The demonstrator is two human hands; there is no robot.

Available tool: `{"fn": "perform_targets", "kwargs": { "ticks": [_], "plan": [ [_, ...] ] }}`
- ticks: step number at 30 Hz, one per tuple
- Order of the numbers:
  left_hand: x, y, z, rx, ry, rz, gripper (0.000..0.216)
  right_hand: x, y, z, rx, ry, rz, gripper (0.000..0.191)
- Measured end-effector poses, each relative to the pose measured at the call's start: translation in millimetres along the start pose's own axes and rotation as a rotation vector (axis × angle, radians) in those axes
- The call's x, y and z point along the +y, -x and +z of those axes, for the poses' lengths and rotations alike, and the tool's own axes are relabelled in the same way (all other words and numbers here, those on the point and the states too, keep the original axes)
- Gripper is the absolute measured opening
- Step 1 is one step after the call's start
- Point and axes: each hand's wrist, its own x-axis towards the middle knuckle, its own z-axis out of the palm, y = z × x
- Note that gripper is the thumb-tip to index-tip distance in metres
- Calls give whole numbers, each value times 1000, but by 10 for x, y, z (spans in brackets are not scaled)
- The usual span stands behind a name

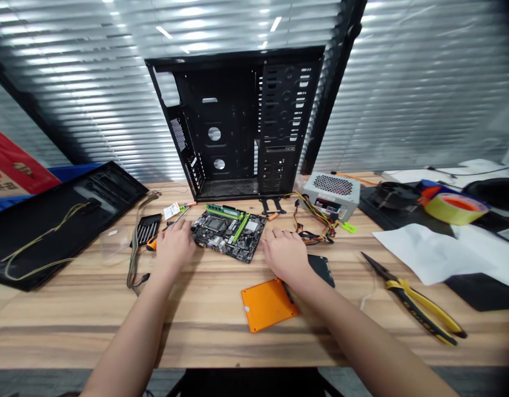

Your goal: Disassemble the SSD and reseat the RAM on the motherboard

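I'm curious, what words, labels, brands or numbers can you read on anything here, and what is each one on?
"P", a large white letter cut off at its left, on the red and brown cardboard box.
Too small to read: the black and red label on the silver metal computer power supply.
Too small to read: the small white paper slip.
Too small to read: the print on the black computer motherboard.

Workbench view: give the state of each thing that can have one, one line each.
Computer case: upright, side panel off, no board inside.
Side panel: lying flat on the table, wires on it.
Motherboard: flat on the table, outside the case, two RAM sticks seated.
Power supply: outside the case, cables loose.
Orange SSD cover: off, apart from the black half.
Left hand: empty, at the board's edge.
Right hand: empty, beside the board.
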Motion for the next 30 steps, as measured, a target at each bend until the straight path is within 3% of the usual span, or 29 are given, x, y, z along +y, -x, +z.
{"fn": "perform_targets", "kwargs": {
  "ticks": [4,14,22,30],
  "plan": [
    [-36,-8,6,-65,-8,3,34,-4,4,-6,-6,-8,3,24],
    [-75,-32,9,-89,-25,-22,33,25,-4,-26,-65,10,-3,21],
    [-22,-38,1,-123,6,-113,35,8,15,-35,-61,40,5,20],
    [160,67,-50,-148,22,-74,31,-128,71,-33,147,-112,-429,27]
  ]
}}
